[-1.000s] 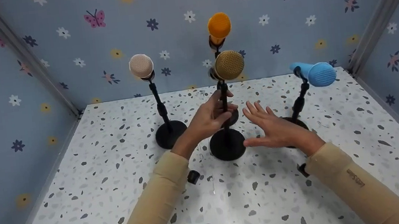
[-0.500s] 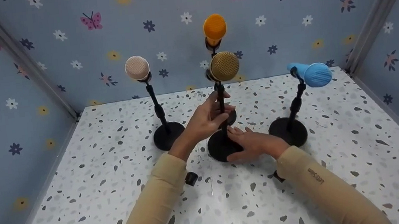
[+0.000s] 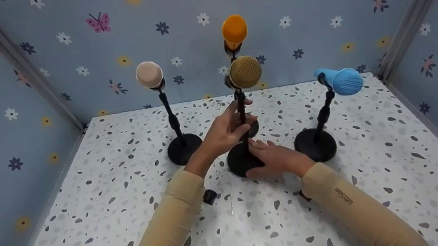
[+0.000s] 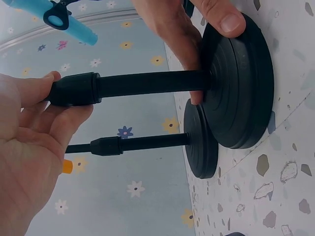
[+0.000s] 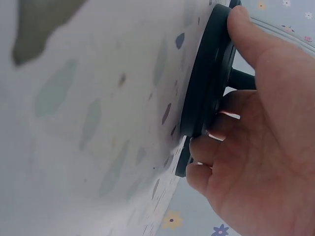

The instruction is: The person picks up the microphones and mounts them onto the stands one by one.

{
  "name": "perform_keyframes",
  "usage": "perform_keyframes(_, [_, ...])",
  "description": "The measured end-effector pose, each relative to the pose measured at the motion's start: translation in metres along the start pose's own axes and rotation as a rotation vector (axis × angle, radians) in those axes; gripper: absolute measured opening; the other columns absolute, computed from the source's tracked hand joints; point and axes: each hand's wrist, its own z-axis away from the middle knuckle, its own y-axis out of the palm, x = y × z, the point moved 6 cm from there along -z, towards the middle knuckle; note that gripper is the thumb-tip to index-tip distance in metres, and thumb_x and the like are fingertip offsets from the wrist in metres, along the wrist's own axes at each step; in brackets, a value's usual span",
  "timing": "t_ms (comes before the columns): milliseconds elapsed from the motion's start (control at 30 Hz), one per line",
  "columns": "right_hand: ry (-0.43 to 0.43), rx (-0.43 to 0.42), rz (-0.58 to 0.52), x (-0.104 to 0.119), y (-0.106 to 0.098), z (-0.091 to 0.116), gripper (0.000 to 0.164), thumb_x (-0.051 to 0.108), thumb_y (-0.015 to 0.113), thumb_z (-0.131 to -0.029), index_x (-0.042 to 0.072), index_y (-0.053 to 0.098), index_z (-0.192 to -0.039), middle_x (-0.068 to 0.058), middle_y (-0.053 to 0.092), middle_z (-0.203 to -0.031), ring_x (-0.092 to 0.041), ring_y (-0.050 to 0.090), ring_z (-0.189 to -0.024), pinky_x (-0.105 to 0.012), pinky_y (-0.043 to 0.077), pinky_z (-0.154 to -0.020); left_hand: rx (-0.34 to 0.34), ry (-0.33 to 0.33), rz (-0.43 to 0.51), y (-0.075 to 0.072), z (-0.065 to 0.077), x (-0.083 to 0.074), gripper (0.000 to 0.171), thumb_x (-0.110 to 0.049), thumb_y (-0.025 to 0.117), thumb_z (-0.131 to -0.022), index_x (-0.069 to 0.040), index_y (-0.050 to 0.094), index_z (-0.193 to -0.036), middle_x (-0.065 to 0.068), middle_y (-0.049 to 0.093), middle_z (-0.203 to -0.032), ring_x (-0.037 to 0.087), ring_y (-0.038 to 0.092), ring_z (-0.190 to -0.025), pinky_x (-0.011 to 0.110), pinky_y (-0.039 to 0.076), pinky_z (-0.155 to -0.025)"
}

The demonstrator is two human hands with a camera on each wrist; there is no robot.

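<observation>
A microphone stand with a round black base (image 3: 239, 164) stands upright at the middle, bearing a microphone with a gold mesh head (image 3: 245, 71). My left hand (image 3: 220, 135) grips its pole; in the left wrist view the thumb and fingers close round the thicker black collar (image 4: 75, 89). Low down on the same stand, my right hand (image 3: 274, 160) holds the base, its thumb on the rim and its fingers on the top near the pole. The right wrist view shows the base edge (image 5: 204, 78) against the speckled tabletop, with the fingers curled at its side.
Directly behind stands an orange microphone (image 3: 234, 29) on its own stand. A pale pink one (image 3: 149, 74) is at left, a light blue one (image 3: 347, 81) at right. A small black piece (image 3: 210, 197) lies near my left sleeve. Flower-patterned walls (image 3: 189, 2) enclose the table.
My right hand has come leftward and down from beside the stand onto its base. The left hand keeps its grip on the pole. The view has shifted slightly.
</observation>
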Motion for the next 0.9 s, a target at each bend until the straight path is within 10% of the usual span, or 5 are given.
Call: perform_keyframes(900, [0.046,-0.009,-0.035,0.005,-0.003,-0.002,0.1,0.06,0.06,-0.096,0.014,0.0,-0.163,-0.009,0.008,-0.168,-0.028,0.019,-0.152,-0.049,0.012,-0.123,-0.042,0.003,-0.119,0.008,0.024,-0.015,0.043,0.007,0.058,-0.1,0.007,0.051,-0.141,0.022,0.066,-0.126,0.03,0.064,-0.119,0.038,0.051,-0.101])
